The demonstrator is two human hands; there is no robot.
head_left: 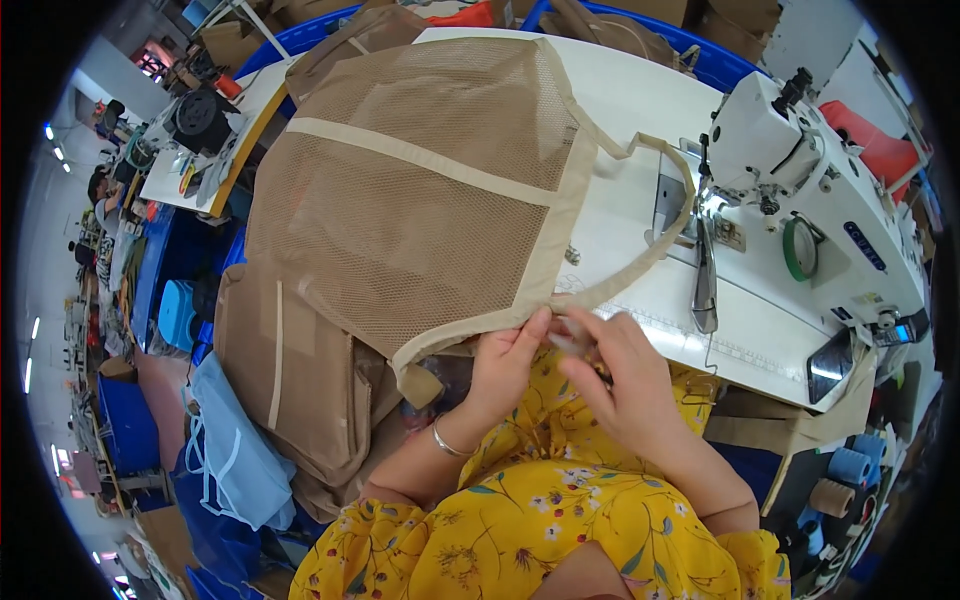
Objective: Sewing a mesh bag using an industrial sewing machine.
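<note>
A brown mesh bag panel [420, 180] with beige fabric binding lies across the white sewing table, with a loop of beige strap [640, 262] running from its right side toward the sewing machine. My left hand [505, 365] is closed, pinching the binding at the panel's near corner between thumb and fingers. Right beside it, my right hand [630, 375] curls round a small shiny tool [570, 337], blurred and mostly hidden by the fingers, held close to that same corner. Its exact kind does not show.
The white sewing machine [800, 170] stands on the table at the right, its lamp lit. Stacked brown bags [290, 380] and a light blue bag [235, 450] are at the left. Thread spools [850, 465] sit at the lower right. A phone [830, 365] lies on the table's right end.
</note>
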